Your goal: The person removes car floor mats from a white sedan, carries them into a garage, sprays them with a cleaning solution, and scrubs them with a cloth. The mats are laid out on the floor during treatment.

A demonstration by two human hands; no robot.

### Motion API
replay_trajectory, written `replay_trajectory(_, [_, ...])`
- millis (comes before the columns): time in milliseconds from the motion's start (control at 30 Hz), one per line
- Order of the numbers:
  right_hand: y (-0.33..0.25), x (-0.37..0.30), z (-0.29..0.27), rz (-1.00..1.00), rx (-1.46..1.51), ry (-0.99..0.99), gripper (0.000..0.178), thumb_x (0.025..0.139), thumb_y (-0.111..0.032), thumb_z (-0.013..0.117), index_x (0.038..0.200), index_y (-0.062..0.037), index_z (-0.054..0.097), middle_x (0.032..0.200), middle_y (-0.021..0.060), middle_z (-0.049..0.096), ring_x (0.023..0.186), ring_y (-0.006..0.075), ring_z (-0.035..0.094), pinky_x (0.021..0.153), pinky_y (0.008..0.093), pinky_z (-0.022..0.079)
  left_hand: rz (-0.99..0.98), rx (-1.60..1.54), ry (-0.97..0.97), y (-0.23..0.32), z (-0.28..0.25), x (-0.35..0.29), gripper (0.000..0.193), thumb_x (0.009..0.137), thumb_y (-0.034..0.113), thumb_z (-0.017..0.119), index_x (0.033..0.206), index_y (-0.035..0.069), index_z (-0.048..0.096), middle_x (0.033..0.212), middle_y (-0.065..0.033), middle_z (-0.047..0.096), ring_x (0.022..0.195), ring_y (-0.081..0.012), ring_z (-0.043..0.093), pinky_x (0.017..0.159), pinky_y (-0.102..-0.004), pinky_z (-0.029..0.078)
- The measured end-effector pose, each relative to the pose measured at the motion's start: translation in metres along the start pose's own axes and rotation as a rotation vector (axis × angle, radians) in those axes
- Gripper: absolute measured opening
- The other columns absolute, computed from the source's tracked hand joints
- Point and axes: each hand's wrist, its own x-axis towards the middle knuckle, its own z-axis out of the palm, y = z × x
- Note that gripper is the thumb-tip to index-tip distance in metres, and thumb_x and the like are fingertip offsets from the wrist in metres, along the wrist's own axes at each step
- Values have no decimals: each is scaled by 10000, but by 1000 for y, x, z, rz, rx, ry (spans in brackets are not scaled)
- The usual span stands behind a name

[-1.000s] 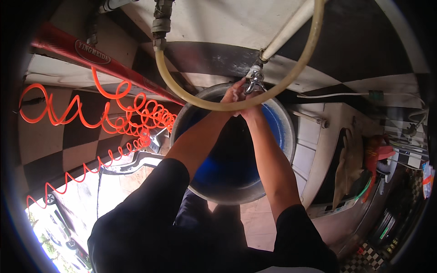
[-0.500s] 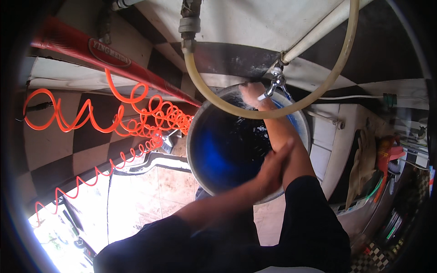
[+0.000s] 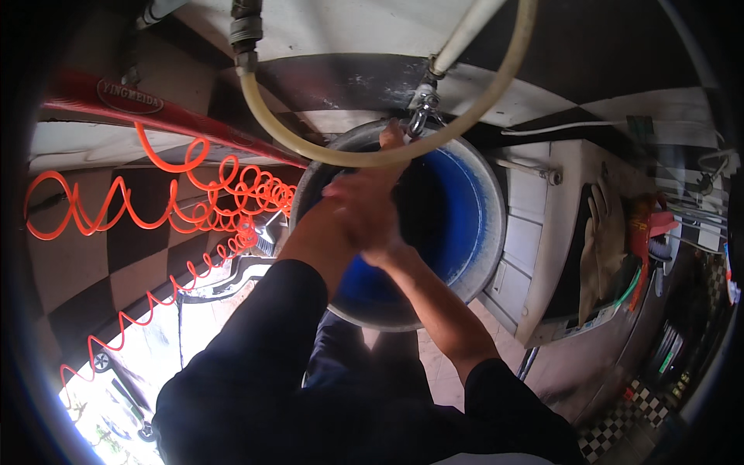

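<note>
My left hand reaches over a blue-lined round tub, up to a chrome tap on the wall. Its fingers are small and partly covered by the tap, so their pose is unclear. Lower down, my right hand wraps round my left forearm near the wrist, above the middle of the tub. The tub's inside looks dark at the centre, and its water level cannot be made out. A yellowish hose arcs in front of the left wrist.
Orange coiled air hoses hang at the left below a red pipe. Right of the tub stands a pale cabinet, with work gloves beside it. A thin white cable runs along the chequered wall.
The arms have swapped: my right hand has drawn back from the tap and now grips my left forearm, while my left hand has gone up to the tap. The view has shifted right.
</note>
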Motion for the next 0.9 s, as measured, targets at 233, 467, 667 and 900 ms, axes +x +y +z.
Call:
replay_trajectory(233, [100,20,-8,26,-475,-340,166,792,-231,496,830,-105,596,726,87,592,727,281,575,647,390,435,408,556,-454,35,-47,-13,439,756,291,517,1129,74,439,1078,-120,481,1068,-261,411,894,-407,348])
replay_trajectory(467, [162,17,-17,1052,815,485,119,779,-118,454,747,-36,535,618,63,517,492,168,504,408,274,394,-272,-897,-45,16,-47,-8,281,834,272,460,936,20,534,899,-162,568,867,-240,545,790,-337,416])
replay_trajectory(667, [156,29,11,1190,963,544,151,759,-165,460,657,-67,513,570,62,508,423,180,484,347,300,349,-226,-1266,-214,-18,-22,0,302,811,321,477,803,28,552,798,-104,591,762,-228,579,687,-332,478])
replay_trajectory(900, [133,16,-13,870,-568,86,267,745,-266,500,742,-14,589,754,187,598,697,344,584,631,404,460,246,222,-137,0,-13,-12,205,768,218,473,851,58,572,834,-109,595,808,-258,573,714,-335,468])
